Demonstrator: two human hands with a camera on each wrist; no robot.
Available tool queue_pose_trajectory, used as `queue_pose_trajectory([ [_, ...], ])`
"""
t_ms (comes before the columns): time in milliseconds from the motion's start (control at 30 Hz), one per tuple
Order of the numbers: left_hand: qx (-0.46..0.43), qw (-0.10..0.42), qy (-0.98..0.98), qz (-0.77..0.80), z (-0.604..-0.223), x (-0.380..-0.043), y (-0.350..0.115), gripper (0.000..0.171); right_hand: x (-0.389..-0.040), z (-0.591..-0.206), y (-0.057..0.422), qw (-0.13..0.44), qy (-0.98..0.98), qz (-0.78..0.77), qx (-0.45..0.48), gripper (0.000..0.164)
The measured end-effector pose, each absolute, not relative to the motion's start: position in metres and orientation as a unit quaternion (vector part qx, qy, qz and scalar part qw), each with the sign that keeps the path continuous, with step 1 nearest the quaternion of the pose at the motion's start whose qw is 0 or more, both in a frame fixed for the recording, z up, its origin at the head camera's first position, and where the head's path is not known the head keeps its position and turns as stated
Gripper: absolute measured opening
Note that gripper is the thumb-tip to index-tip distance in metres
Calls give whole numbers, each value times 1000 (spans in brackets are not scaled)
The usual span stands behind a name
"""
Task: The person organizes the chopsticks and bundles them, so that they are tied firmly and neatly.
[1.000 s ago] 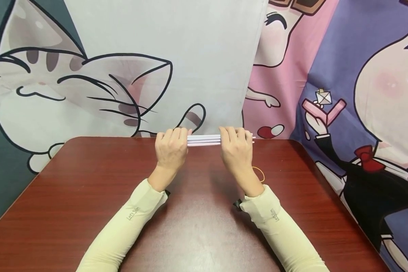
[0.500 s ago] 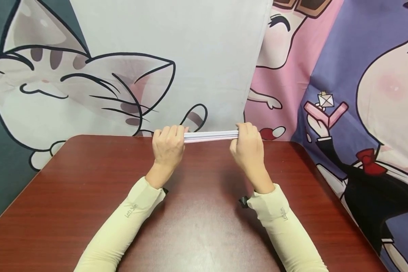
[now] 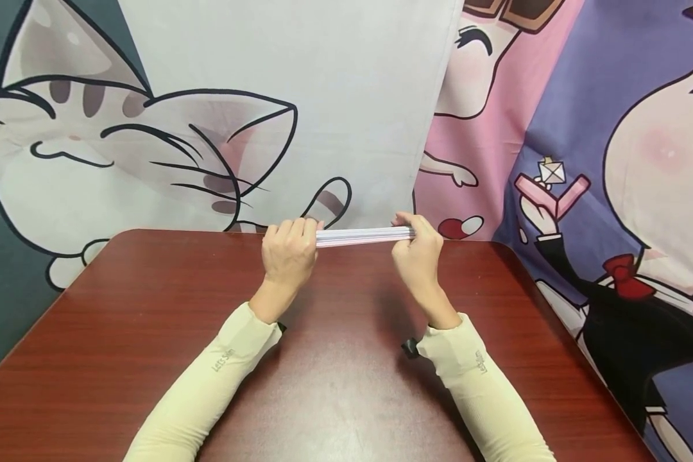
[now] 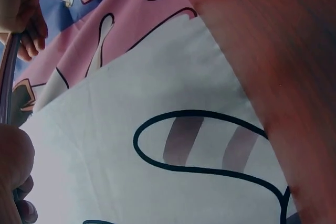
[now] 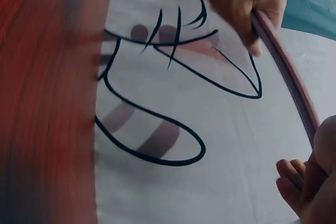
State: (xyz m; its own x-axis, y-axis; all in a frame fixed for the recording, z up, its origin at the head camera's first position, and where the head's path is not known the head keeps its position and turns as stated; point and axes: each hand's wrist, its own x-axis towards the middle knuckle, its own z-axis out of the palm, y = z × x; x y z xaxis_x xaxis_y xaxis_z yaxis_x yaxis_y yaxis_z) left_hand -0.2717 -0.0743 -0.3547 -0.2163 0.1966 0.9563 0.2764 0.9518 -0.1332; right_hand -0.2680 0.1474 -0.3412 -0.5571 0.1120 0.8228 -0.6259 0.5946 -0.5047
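Note:
A bundle of long thin straw-like sticks (image 3: 358,237), white, lilac and pink, is held level above the far edge of the table. My left hand (image 3: 291,253) grips its left end from above, knuckles up. At the other end my right hand (image 3: 420,256) holds the bundle with curled fingers and thumb, the tip of the bundle hidden inside it. In the right wrist view the sticks (image 5: 289,72) run as one narrow dark-pink rod between the two hands. The left wrist view catches the bundle (image 4: 6,82) only at its left border.
Beneath the hands lies a red-brown wooden table (image 3: 335,359) with rounded far corners. Directly behind it hangs a printed cloth (image 3: 358,115) with cartoon figures. Both forearms, in pale sleeves, reach across from the near side.
My right hand has shifted right along the bundle and turned, covering the ends that stuck out past it. A yellow loop by that hand a second ago is out of sight. The left hand stays put.

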Motion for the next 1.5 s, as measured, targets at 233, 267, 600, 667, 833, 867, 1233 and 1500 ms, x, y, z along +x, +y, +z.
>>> queue_pose_trajectory([
  [233,-146,598,-787,-39,-350,-274,-81,36,-270,-332,163,249,-752,570,218,48],
  [267,-147,598,-787,-40,-350,-274,-82,36,-270,-331,168,218,-745,585,235,44],
  [600,-164,585,-793,-48,-349,-276,-87,34,-280,-328,203,26,-682,652,332,34],
  [667,-163,583,-794,-52,-349,-275,-87,33,-281,-329,205,22,-687,649,326,33],
  [833,-164,580,-796,-48,-350,-274,-84,32,-281,-333,199,23,-706,638,307,31],
  [867,-165,579,-797,-46,-350,-274,-84,32,-281,-334,196,30,-716,630,299,29],
  [1233,-177,583,-792,-33,-357,-275,-78,30,-278,-341,179,80,-751,608,244,31],
  [1500,-179,567,-803,-31,-351,-273,-83,27,-281,-339,186,34,-728,632,263,36],
])
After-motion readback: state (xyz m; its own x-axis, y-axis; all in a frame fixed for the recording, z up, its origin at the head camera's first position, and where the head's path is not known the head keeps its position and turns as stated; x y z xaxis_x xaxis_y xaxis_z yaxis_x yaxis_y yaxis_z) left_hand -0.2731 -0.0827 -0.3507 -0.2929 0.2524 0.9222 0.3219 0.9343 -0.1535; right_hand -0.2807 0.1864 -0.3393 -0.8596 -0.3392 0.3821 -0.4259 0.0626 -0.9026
